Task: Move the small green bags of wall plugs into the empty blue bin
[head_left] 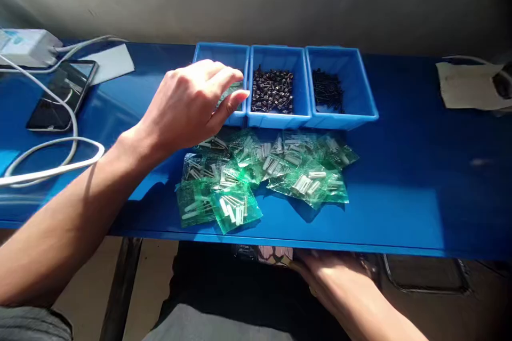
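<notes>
My left hand (200,96) is over the left blue bin (222,52), thumb and fingers apart, with greenish clear material showing behind them. In the middle blue bin (278,120) lie small dark metallic parts (272,90); the right blue bin (352,85) holds dark screws (326,88). Several green clear packets (240,208) with white plugs and screws lie in front of the bins. Below the table edge, my right hand (334,272) is near a patterned pinkish item (274,254); its fingers are hidden under the edge.
A phone (60,98), a looped white cable (52,173), a white power block (30,45) and a white card (112,65) lie at the left. Cardboard (466,85) with a dark round object is at the right. A grey wall stands behind the blue table (392,170).
</notes>
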Motion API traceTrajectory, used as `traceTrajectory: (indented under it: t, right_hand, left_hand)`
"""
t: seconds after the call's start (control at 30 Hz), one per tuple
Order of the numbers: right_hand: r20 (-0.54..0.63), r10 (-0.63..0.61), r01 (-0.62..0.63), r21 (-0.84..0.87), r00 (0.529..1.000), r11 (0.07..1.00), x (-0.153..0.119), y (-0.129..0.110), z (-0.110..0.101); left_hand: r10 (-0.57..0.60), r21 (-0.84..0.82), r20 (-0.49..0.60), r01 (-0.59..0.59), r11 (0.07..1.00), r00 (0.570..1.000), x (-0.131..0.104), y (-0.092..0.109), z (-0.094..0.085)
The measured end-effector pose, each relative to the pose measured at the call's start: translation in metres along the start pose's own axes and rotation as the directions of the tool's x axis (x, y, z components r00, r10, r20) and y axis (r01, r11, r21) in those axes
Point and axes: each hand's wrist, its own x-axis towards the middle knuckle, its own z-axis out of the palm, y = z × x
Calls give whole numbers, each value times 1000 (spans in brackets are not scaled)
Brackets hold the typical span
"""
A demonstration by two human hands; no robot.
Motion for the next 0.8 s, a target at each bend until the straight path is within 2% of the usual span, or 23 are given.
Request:
traceTrajectory:
  t: [0.1, 0.23, 0.3, 0.43, 0.53, 0.67, 0.8]
  right_hand:
    - [44, -147, 143, 96, 988, 985, 11, -23, -1]
    - [-95, -145, 141, -50, 985, 989, 16, -39, 29]
    - [-112, -98, 88, -94, 989, 992, 17, -42, 51]
    - [-121, -66, 58, -69, 990, 996, 18, -37, 83]
    - [-169, 1, -5, -20, 986, 1000, 23, -31, 101]
    - [-239, 127, -117, 54, 963, 992, 34, -26, 127]
    - [-252, 167, -141, 118, 953, 983, 42, -25, 140]
  left_hand:
    - [0, -26, 12, 0, 1000, 1000, 1, 4, -2]
    - [3, -51, 35, -1, 999, 999, 0, 6, -5]
    - [9, -44, 52, -7, 999, 999, -1, 7, -6]
    - [-3, -60, 67, 7, 998, 998, -2, 6, -6]
    - [-6, -71, 49, 9, 997, 999, -3, 4, -4]
    - [88, -9, -14, -88, 996, 996, -5, 2, -3]
    - [108, 20, -20, -107, 994, 994, -5, 1, -2]
